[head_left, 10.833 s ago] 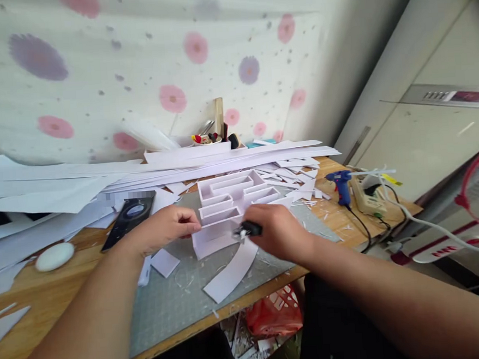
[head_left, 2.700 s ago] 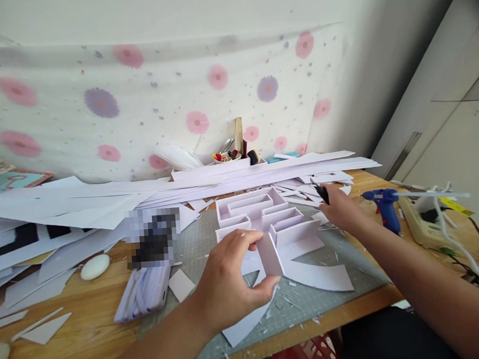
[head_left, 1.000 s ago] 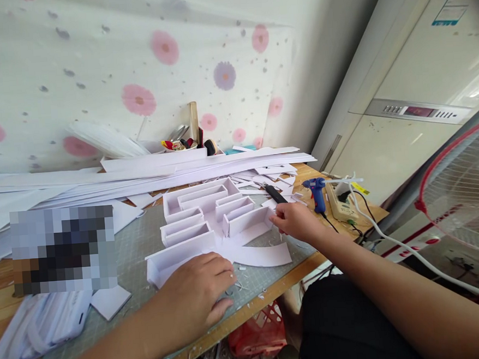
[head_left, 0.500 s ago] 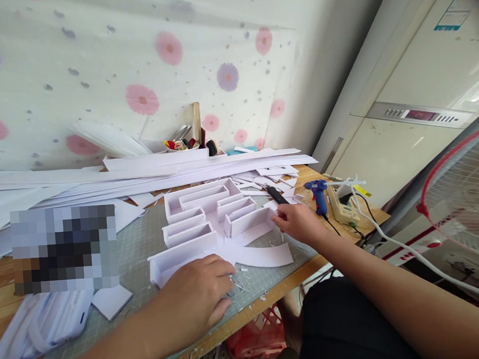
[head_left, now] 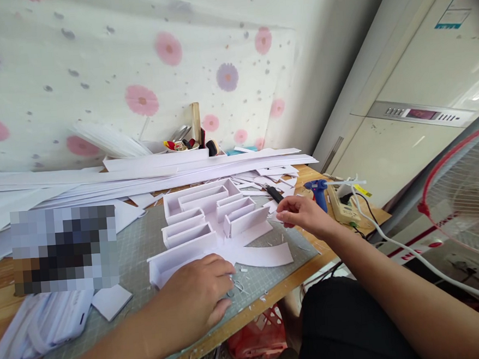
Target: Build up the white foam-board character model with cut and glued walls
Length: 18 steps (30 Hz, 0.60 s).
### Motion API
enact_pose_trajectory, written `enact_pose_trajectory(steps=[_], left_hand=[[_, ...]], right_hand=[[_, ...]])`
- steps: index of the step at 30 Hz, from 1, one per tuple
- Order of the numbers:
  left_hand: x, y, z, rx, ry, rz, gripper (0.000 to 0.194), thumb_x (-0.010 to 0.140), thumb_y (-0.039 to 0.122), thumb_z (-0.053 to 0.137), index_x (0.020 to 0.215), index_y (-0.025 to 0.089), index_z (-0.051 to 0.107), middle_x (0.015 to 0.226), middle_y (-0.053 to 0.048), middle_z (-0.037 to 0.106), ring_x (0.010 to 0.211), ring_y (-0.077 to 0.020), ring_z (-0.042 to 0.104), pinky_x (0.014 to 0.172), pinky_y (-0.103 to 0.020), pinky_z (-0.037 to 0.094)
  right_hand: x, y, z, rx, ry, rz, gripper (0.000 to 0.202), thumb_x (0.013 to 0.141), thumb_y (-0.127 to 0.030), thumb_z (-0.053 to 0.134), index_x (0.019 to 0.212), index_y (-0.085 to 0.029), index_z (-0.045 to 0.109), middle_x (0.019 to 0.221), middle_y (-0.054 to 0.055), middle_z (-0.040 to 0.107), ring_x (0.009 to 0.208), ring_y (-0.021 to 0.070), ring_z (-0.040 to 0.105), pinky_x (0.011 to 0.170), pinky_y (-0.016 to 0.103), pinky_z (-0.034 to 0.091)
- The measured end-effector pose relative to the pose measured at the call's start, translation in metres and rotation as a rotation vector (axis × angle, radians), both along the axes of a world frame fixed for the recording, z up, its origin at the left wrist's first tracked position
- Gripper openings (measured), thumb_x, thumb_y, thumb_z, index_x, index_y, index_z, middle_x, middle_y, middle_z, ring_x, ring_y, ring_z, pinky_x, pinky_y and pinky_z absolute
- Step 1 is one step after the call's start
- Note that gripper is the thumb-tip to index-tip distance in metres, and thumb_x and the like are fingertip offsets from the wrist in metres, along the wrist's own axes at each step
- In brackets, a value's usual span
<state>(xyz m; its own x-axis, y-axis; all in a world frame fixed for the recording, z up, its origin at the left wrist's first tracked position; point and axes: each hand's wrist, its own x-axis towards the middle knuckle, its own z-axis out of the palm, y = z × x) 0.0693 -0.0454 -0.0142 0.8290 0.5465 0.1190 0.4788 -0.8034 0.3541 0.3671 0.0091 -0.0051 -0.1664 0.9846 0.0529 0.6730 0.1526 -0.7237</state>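
Note:
A white foam-board model [head_left: 221, 216] with several thin upright walls stands on a grey-green cutting mat [head_left: 296, 252]. My left hand [head_left: 202, 289] rests over the model's near side, fingers lightly bent and thumb apart; its palm hides part of that wall. Off the model's right side, my right hand [head_left: 301, 214] hovers with thumb and forefinger drawn together. Whatever is between those fingertips, if anything, is too small to tell. Beside them lies a black-handled tool [head_left: 274, 193]. A curved white strip [head_left: 265, 255] spreads from the model toward the right.
A blue glue gun [head_left: 317, 193] stands behind my right hand, beside a power strip [head_left: 343, 208] with cables. White board strips [head_left: 141, 182] and offcuts lie along the back. A fan [head_left: 466, 202] is at the right. Below the table edge is a red basket [head_left: 258, 337].
My right hand has moved right, away from the model's right end. The short end panel that stood there no longer shows. My left hand has stayed in place.

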Motion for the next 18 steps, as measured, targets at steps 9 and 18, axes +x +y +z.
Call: enact_pose_trajectory(steps=[9,18], left_hand=[[0.000,0.001,0.000,-0.054,0.022,0.006,0.011,0.078,0.013,0.059,0.084,0.019,0.066,0.107,-0.003,0.066,0.099,-0.0233,0.058,0.083,-0.035,0.046],[0.000,-0.001,0.000,-0.048,0.050,0.009,0.010,0.078,0.015,0.060,0.086,0.018,0.066,0.108,-0.005,0.065,0.100,-0.0248,0.057,0.083,-0.037,0.047]], right_hand=[[0.005,0.012,-0.011,0.112,-0.230,-0.032,0.012,0.069,-0.013,0.061,0.079,-0.019,0.062,0.063,-0.004,0.055,0.058,0.0132,0.051,0.052,0.021,0.034],[-0.018,0.009,-0.004,0.225,-0.420,-0.152,0.028,0.072,-0.008,0.062,0.098,-0.018,0.056,0.065,-0.005,0.057,0.059,0.0140,0.051,0.054,0.021,0.029]])
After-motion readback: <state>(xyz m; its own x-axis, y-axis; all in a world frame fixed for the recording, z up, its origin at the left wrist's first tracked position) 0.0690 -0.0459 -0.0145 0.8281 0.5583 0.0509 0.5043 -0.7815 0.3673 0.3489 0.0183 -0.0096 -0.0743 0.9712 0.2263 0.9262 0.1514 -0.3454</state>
